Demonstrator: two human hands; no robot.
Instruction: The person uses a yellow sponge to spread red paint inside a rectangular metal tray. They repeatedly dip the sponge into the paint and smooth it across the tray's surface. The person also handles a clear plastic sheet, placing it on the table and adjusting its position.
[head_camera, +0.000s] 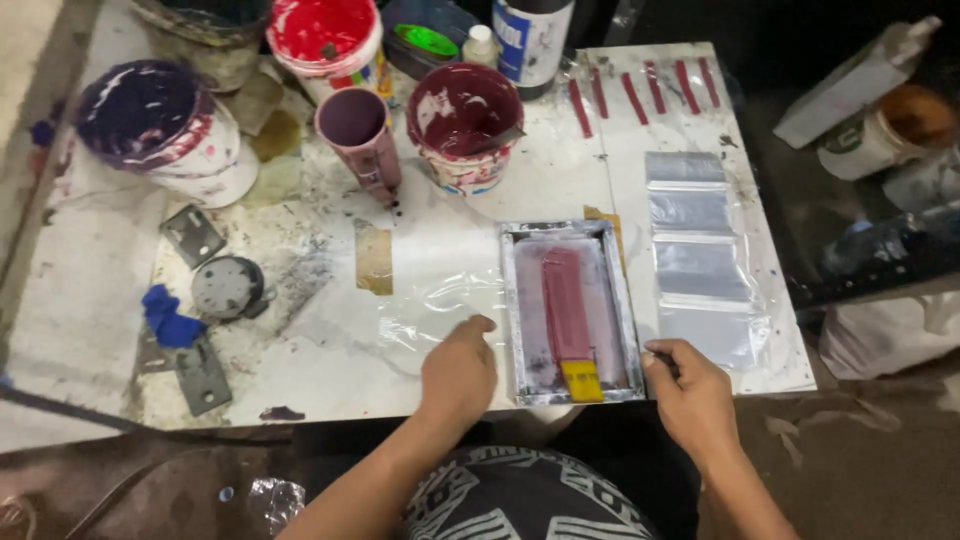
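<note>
A small metal-framed printing screen (612, 300) lies on the white table near its front edge. Inside it rests a maroon-smeared squeegee with a yellow end (570, 320). My left hand (457, 370) lies flat on a clear plastic sheet (440, 290) just left of the frame, fingers together, holding nothing. My right hand (688, 385) sits at the frame's lower right corner, fingers curled against its edge. Whether it grips the frame or only touches it, I cannot tell.
Paint tubs stand at the back: maroon (463, 120), red (325, 35) and dark purple (165, 125), plus a mauve cup (358, 135). A row of clear plastic pouches (695, 250) lies right of the frame. Red strips (640, 90), metal hinges (192, 235) and a blue rag (168, 318) also lie about.
</note>
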